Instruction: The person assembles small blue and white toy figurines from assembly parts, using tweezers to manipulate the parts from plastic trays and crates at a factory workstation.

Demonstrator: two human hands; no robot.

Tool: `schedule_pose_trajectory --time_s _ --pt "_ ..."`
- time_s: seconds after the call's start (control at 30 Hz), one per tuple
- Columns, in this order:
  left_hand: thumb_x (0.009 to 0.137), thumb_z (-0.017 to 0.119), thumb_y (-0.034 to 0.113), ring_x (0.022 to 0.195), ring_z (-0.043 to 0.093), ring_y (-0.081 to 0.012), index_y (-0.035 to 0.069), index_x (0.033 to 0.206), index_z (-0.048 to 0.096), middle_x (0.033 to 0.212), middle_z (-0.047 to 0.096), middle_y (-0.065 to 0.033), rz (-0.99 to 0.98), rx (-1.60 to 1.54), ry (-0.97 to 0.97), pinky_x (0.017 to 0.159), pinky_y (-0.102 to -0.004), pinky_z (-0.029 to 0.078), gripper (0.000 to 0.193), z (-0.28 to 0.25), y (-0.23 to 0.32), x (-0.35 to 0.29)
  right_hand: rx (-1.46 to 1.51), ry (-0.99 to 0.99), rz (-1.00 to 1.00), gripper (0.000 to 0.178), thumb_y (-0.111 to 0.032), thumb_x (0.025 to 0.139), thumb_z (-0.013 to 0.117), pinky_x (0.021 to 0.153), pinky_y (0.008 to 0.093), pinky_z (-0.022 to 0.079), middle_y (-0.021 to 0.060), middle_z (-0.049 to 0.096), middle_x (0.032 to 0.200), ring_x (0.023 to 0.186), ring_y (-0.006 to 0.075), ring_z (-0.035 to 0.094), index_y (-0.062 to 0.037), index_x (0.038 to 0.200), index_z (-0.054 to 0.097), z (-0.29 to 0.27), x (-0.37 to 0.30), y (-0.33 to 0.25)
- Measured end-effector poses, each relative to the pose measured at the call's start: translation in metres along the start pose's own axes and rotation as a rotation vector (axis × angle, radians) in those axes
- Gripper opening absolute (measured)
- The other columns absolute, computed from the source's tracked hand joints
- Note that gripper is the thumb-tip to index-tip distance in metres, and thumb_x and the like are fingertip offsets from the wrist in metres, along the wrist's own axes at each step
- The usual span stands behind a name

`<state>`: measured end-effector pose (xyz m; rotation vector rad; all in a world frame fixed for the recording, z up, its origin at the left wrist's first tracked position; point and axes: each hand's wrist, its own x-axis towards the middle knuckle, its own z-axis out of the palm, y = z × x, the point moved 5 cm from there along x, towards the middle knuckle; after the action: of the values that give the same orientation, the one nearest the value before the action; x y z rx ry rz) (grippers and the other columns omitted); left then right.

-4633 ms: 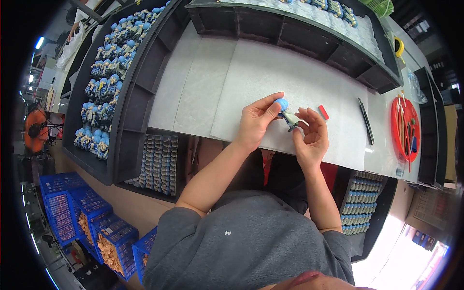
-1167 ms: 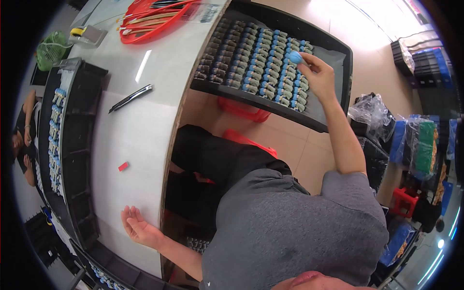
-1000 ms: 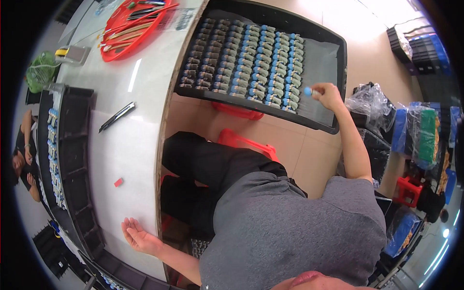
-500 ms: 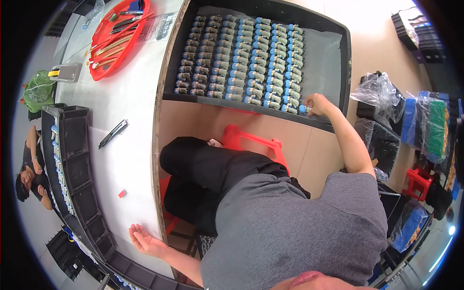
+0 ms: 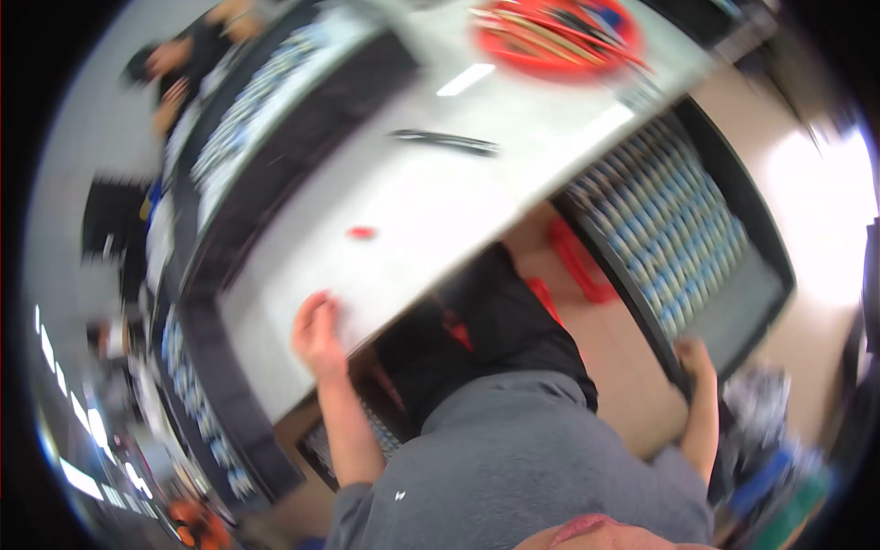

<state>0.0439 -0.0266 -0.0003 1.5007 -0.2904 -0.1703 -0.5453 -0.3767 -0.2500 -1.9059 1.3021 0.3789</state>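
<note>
My left hand (image 5: pixel 316 335) is over the near edge of the white tabletop (image 5: pixel 458 225), fingers stretched out and blurred, with nothing visible in them. A small red piece (image 5: pixel 362 233) lies on the tabletop just beyond it. My right hand (image 5: pixel 695 356) is at the near edge of a black tray (image 5: pixel 765 312), beside the last row of figurines. Its fingers are smeared by motion, so what they hold cannot be made out. Rows of small blue-topped figurines (image 5: pixel 665 229) lie on the grey lining of the tray.
On the table lie a dark utility knife (image 5: pixel 445 141) and a red plate (image 5: pixel 550 46) of brushes and tools. Black racks (image 5: pixel 293 174) of figurines stand along the left. A red stool (image 5: pixel 582 261) is under the table. Across the racks sits another person (image 5: pixel 188 64). Plastic-wrapped items (image 5: pixel 756 399) are at the right.
The whole view has swung round, so the table and tray appear slanted and blurred. My right hand stays by the tray's near edge; the figurine at its fingers can no longer be made out.
</note>
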Motion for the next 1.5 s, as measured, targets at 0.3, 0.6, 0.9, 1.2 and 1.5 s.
schedule_pose_trajectory --time_s 0.3,0.6,0.9,1.2,1.5 --pt "0.082 0.054 -0.004 0.086 0.060 -0.0149 -0.003 0.099 0.059 0.095 0.061 -0.0086 0.065 0.021 -0.078 0.079 -0.0253 0.047 0.018 -0.001 0.013 -0.016 -0.006 0.328 -0.188 0.039 -0.007 0.075 0.066 0.072 0.0304 0.047 0.0133 0.063 0.091 0.083 0.0190 0.060 -0.0022 0.112 0.057 -0.116 -0.023 -0.187" --pt "0.079 0.056 -0.005 0.091 0.059 -0.0170 0.001 0.098 0.061 0.098 0.061 -0.0093 0.173 0.199 -0.220 0.081 -0.0264 0.047 0.020 0.006 0.056 -0.018 0.160 0.155 -1.149 0.035 0.005 0.077 0.058 0.072 0.0254 0.046 0.0094 0.063 0.092 0.081 0.0137 0.058 -0.0007 0.111 0.055 -0.126 -0.075 -0.552" --pt "0.073 0.064 0.000 0.091 0.060 -0.0248 0.002 0.097 0.061 0.097 0.062 -0.0119 0.728 0.661 -0.313 0.080 -0.0307 0.047 0.023 -0.022 0.178 0.093 -0.246 0.207 -1.591 0.042 0.000 0.075 0.063 0.076 0.0317 0.048 0.0104 0.061 0.095 0.087 0.0210 0.058 -0.0077 0.115 0.052 -0.112 -0.079 -0.757" --pt "0.071 0.067 0.013 0.110 0.049 -0.0256 0.007 0.114 0.053 0.117 0.052 -0.0114 0.572 1.236 -0.480 0.092 -0.0341 0.040 0.046 -0.042 0.140 0.311 -0.350 0.270 -1.430 0.056 -0.004 0.069 0.061 0.082 0.0367 0.045 0.0153 0.058 0.102 0.095 0.0292 0.056 -0.0083 0.122 0.045 -0.118 0.102 -0.917" --pt "0.059 0.071 0.009 0.135 0.011 -0.0310 0.023 0.140 0.016 0.146 0.010 -0.0131 0.020 1.589 -0.642 0.107 -0.0416 0.023 0.099 -0.032 0.068 0.458 -0.776 0.206 -1.190 0.095 -0.009 0.050 0.063 0.096 0.0361 0.038 0.0173 0.033 0.134 0.119 0.0345 0.039 -0.0134 0.137 0.025 -0.078 0.229 -1.003"
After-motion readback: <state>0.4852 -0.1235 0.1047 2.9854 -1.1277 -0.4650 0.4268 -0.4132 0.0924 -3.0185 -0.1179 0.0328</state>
